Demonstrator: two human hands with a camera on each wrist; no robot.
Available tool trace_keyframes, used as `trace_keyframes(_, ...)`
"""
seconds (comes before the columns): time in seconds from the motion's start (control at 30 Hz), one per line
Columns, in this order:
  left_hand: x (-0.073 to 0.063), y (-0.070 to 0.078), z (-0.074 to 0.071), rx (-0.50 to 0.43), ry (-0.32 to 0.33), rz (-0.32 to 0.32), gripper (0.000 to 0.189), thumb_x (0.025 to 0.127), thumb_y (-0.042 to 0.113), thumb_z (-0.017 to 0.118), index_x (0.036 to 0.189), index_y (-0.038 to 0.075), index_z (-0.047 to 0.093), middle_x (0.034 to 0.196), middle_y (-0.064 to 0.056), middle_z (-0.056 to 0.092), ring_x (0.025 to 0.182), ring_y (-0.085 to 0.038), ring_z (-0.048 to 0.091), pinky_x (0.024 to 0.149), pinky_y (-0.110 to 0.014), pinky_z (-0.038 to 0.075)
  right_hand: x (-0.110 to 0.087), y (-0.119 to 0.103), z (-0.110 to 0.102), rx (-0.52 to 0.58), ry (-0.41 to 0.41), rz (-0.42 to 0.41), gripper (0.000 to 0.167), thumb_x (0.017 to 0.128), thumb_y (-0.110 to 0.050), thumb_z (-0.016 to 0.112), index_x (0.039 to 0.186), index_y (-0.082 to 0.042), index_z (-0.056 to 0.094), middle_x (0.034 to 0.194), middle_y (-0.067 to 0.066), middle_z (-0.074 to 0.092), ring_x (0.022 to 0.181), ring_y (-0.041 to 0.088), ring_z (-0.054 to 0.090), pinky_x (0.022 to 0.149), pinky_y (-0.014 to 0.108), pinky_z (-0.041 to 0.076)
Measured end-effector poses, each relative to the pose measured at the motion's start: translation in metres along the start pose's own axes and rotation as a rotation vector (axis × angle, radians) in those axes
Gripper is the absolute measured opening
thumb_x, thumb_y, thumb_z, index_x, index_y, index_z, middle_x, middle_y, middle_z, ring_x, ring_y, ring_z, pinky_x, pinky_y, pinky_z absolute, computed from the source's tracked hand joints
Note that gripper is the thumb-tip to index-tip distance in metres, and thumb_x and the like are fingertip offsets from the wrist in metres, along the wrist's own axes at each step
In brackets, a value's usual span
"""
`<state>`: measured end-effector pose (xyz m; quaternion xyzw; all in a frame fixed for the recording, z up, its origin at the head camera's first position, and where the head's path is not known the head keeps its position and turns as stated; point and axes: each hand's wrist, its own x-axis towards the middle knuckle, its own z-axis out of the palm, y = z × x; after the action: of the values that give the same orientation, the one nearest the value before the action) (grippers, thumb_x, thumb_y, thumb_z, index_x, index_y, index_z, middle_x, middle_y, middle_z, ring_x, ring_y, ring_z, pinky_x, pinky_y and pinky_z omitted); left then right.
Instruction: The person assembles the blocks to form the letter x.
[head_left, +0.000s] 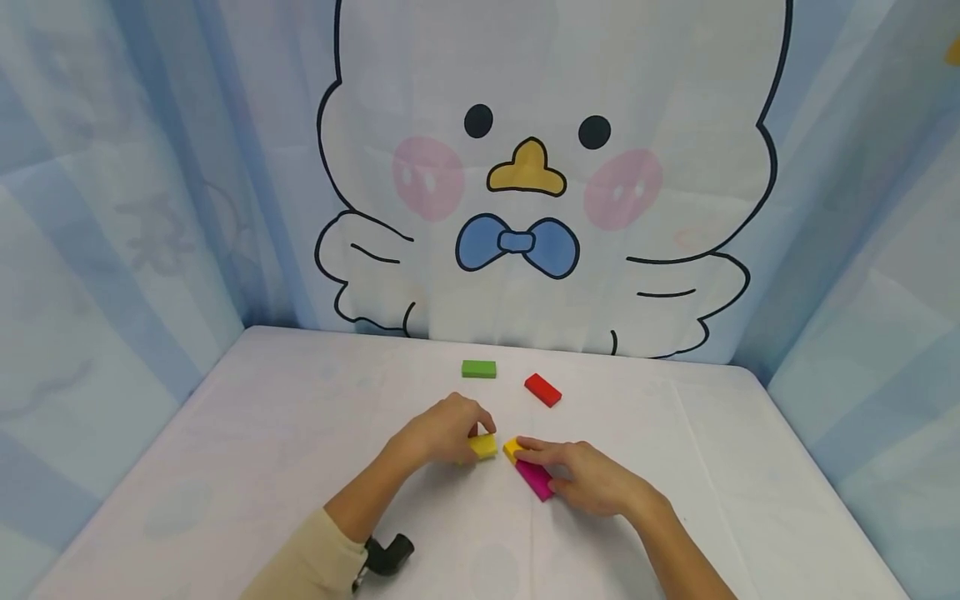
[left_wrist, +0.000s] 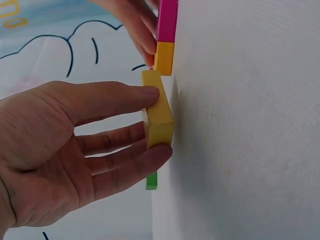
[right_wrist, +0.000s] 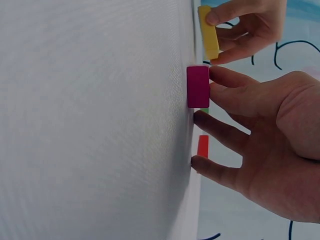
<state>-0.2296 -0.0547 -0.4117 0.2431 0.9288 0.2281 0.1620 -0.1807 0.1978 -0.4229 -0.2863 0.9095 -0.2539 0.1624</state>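
My left hand [head_left: 450, 429] grips a yellow block [left_wrist: 160, 112] between thumb and fingers, and the block sits slightly tilted close to the table surface. To its right, an orange block [head_left: 513, 450] and a magenta block [head_left: 534, 481] lie end to end on the table. The fingers of my right hand [head_left: 592, 475] rest on the orange block, with the thumb against the magenta one. In the right wrist view the magenta block's end faces the camera, and two spread fingers [right_wrist: 220, 131] reach down to the table. Part of the orange block is covered by fingers.
Farther back on the white table [head_left: 300, 433] lie a green block [head_left: 478, 369] and a red block [head_left: 543, 390]. A curtain [head_left: 517, 308] with a cartoon bird hangs behind the table. A black device [head_left: 390, 554] is strapped near the left wrist.
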Motion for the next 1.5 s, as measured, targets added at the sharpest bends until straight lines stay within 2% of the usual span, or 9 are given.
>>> trace_keyframes(0.27, -0.0017, 0.0056, 0.0019, 0.016, -0.020, -0.001, 0.038, 0.086, 0.013, 0.086, 0.123, 0.014, 0.076, 0.094, 0.001, 0.069, 0.085, -0.012, 0.060, 0.080, -0.025, 0.059, -0.0008, 0.0003, 0.0000, 0.012, 0.003, -0.001, 0.061, 0.095, 0.005, 0.058, 0.151, -0.017, 0.056, 0.163, -0.003, 0.046, 0.149, 0.028, 0.046, 0.115, 0.054, 0.045)
trace_keyframes(0.63, -0.0015, 0.0050, 0.0071, 0.029, -0.021, -0.008, 0.039, 0.083, 0.017, 0.089, 0.120, 0.014, 0.077, 0.091, 0.002, 0.067, 0.084, -0.012, 0.058, 0.076, -0.022, 0.057, -0.0003, 0.0009, -0.0014, -0.002, 0.002, -0.030, 0.062, 0.094, 0.008, 0.059, 0.150, -0.017, 0.058, 0.163, -0.002, 0.047, 0.149, 0.032, 0.046, 0.115, 0.056, 0.044)
trace_keyframes(0.83, -0.0023, 0.0039, 0.0064, -0.001, -0.042, -0.013, 0.041, 0.082, 0.019, 0.090, 0.121, 0.015, 0.075, 0.089, 0.002, 0.065, 0.083, -0.013, 0.058, 0.072, -0.022, 0.056, -0.0007, 0.0007, -0.0018, -0.004, 0.000, -0.022, 0.060, 0.094, 0.007, 0.060, 0.150, -0.016, 0.058, 0.163, -0.002, 0.047, 0.148, 0.031, 0.047, 0.115, 0.055, 0.044)
trace_keyframes(1.0, -0.0054, 0.0007, 0.0007, -0.030, -0.084, 0.016, 0.047, 0.080, 0.012, 0.090, 0.124, 0.015, 0.074, 0.093, 0.002, 0.068, 0.083, -0.012, 0.060, 0.076, -0.024, 0.059, -0.0012, 0.0017, -0.0020, 0.005, 0.001, -0.017, 0.059, 0.095, 0.006, 0.060, 0.149, -0.015, 0.059, 0.163, -0.002, 0.047, 0.148, 0.030, 0.047, 0.115, 0.054, 0.044)
trace_keyframes(1.23, -0.0062, -0.0007, -0.0018, -0.006, -0.105, 0.062, 0.050, 0.079, 0.007, 0.089, 0.126, 0.014, 0.073, 0.096, 0.001, 0.070, 0.085, -0.011, 0.060, 0.078, -0.023, 0.058, -0.0023, 0.0017, -0.0027, 0.008, 0.005, -0.032, 0.059, 0.094, 0.008, 0.060, 0.149, -0.014, 0.059, 0.162, -0.002, 0.048, 0.148, 0.031, 0.047, 0.115, 0.055, 0.044)
trace_keyframes(1.5, -0.0046, 0.0012, 0.0001, -0.022, -0.121, 0.085, 0.047, 0.082, 0.006, 0.088, 0.126, 0.013, 0.074, 0.090, 0.002, 0.069, 0.078, -0.010, 0.061, 0.073, -0.020, 0.057, -0.0021, 0.0020, -0.0020, 0.022, 0.002, -0.023, 0.061, 0.094, 0.008, 0.061, 0.150, -0.015, 0.058, 0.163, -0.002, 0.047, 0.148, 0.031, 0.047, 0.115, 0.055, 0.044)
